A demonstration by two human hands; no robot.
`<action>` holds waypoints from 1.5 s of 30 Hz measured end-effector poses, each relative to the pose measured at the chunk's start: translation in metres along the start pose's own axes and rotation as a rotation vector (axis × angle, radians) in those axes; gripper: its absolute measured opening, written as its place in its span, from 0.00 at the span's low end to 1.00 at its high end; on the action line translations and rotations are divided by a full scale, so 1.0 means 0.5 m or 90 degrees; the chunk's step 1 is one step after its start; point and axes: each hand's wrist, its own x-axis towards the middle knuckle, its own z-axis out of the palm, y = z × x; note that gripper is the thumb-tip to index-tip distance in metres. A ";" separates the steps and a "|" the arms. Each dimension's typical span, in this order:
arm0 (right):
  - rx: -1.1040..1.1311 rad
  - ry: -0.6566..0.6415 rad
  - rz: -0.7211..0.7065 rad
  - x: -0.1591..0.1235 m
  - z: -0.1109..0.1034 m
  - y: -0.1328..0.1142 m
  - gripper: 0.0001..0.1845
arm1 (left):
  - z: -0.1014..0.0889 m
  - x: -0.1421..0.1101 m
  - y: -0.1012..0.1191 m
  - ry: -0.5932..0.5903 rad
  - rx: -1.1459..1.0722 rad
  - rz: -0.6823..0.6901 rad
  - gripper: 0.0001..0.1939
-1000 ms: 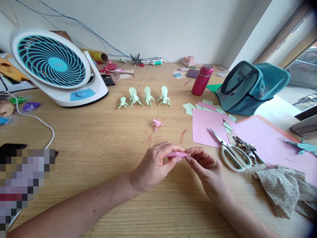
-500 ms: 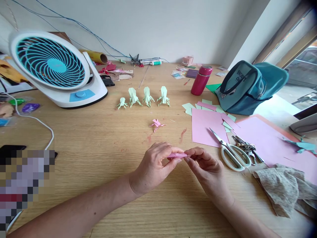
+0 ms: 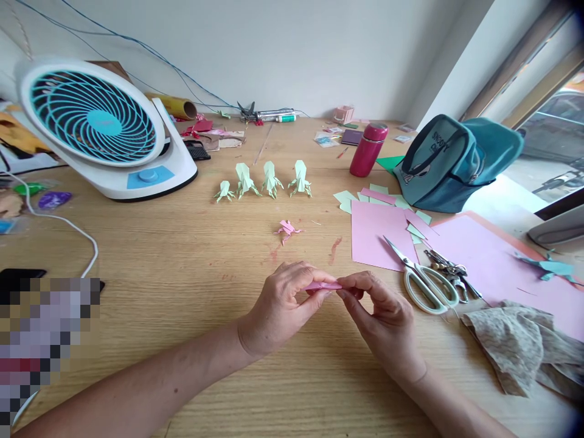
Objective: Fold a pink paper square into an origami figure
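A small folded piece of pink paper (image 3: 322, 285) is held above the front middle of the wooden table. My left hand (image 3: 285, 301) pinches its left part between thumb and fingers, which hide much of it. With thumb and forefinger, my right hand (image 3: 378, 310) grips the tip at its right end. Just beyond the hands stands a small pink origami figure (image 3: 288, 229) with thin legs. Farther back is a row of several pale green origami figures (image 3: 269, 178), the leftmost one smaller.
White-handled scissors (image 3: 429, 289) and keys (image 3: 449, 274) lie right of my hands, by a pink paper sheet (image 3: 378, 234). A crumpled cloth (image 3: 511, 344) is nearer. Behind stand a magenta flask (image 3: 368, 150) and a teal bag (image 3: 456, 161). A fan (image 3: 104, 128) fills the back left.
Both hands keep their pinch on the pink paper, with only a slight shift of the right fingers. The whole view has moved a little; the table things stay put.
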 end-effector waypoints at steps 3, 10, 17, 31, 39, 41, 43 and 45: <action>-0.017 -0.003 -0.028 0.003 0.000 -0.007 0.09 | 0.001 0.000 0.001 0.004 0.009 -0.006 0.06; -0.032 0.007 -0.048 0.004 0.000 -0.007 0.10 | 0.003 -0.004 0.001 -0.005 -0.001 -0.013 0.06; -0.063 0.007 -0.063 0.011 -0.003 -0.008 0.09 | 0.005 -0.005 -0.002 -0.016 -0.014 -0.024 0.06; -0.097 -0.044 -0.092 0.011 -0.011 -0.006 0.09 | 0.009 -0.007 -0.001 -0.034 -0.107 -0.087 0.06; -0.099 -0.055 -0.116 0.013 -0.014 -0.007 0.11 | 0.007 -0.008 -0.006 -0.045 -0.123 -0.081 0.07; -0.094 -0.052 -0.109 0.013 -0.015 -0.007 0.10 | 0.006 -0.007 -0.007 -0.051 -0.121 -0.076 0.07; -0.092 -0.049 -0.106 0.015 -0.016 -0.007 0.09 | 0.004 -0.006 -0.009 -0.053 -0.110 -0.065 0.07; -0.089 -0.048 -0.113 0.017 -0.019 -0.007 0.08 | 0.003 -0.005 -0.010 -0.053 -0.097 -0.059 0.08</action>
